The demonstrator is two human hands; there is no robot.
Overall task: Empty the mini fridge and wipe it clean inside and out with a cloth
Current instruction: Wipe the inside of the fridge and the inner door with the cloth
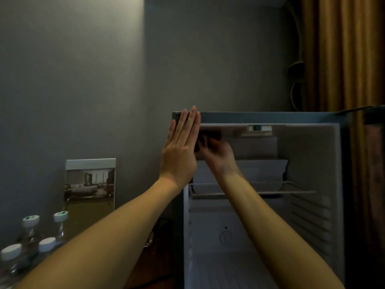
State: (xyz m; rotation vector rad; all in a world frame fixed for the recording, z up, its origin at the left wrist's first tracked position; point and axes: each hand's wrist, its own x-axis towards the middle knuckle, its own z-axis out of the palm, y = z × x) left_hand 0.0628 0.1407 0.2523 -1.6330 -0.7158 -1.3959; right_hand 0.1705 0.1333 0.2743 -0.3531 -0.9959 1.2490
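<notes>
Open mini fridge [337,163], white inside. Left hand [179,152] flat against its top-left corner, fingers [188,126] straight; right hand [219,156] grips a dark cloth [209,138] inside.

Hotel room, mini fridge [260,205], room brochure [90,184], bottled water [31,230], curtain [337,55]

Mini fridge [336,163] at right, front open; wire shelf [291,187] across inside. Left hand [180,149] flat on its upper left corner. Right hand [218,155] inside at top, gripping cloth [208,138]. Card [90,184] and bottles [30,228] to the left. Curtain [337,55] behind.
</notes>
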